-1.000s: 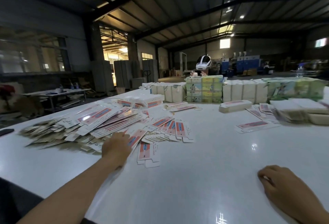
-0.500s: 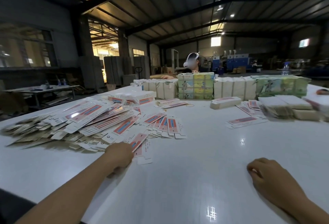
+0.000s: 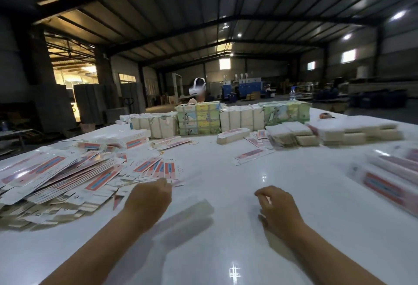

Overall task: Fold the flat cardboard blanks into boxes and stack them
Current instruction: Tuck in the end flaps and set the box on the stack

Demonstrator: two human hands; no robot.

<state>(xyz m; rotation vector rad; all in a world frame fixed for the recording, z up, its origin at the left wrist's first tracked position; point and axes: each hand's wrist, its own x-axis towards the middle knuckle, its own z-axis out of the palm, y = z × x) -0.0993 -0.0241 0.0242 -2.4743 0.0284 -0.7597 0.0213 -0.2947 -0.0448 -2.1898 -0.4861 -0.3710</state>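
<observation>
The left hand (image 3: 149,196) has come off the big spread of flat blanks (image 3: 56,178) at the left of the frame and now sits at centre-left, knuckles up, fingers curled. A pale blurred strip below and to its right — lower middle of the frame — looks like a blank (image 3: 187,214) being dragged toward the body, though the smear is too heavy to say for certain that the fingers are pinching it. A second ago that hand was pressed into the edge of the pile, so the pick seems to be made.

The right hand (image 3: 277,210) has swung in too — from the lower right corner to just right of centre, fingers loosely curled, holding nothing, resting on or just over the white table (image 3: 248,250). The two hands are now near each other rather than well apart, which reads as setting up for the fold.

Folded boxes (image 3: 384,185) show as a blurred stack at the right edge. More bundles (image 3: 199,119) line the far side, upper middle.

My call: folding has not yet begun on this piece. Next comes squaring the blank open with both hands, and one thin sheet on a glossy top may slide.
</observation>
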